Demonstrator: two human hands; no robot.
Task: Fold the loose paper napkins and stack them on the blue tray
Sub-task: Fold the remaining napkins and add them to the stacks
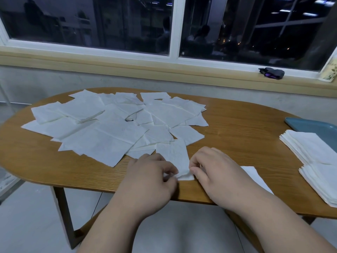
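While the narrow, part-folded white paper napkin (175, 156) is lying at the near edge of the oval wooden table (237, 128), the person's left hand (151, 179) and right hand (215, 176) are pinching its near corners between thumb and curled fingers. The thin layers could be slipping out of line under uneven pulls, leaving a crooked crease, and a sideways tug could be tearing the soft paper. Its far end is touching the loose pile of flat white napkins (109, 128), so dragging it might be disturbing them. At the right, the blue-grey tray (313, 125) appears to be carrying a stack of folded white napkins (310, 147); whether the nearer folded stack (321, 181) is sitting on it cannot be told.
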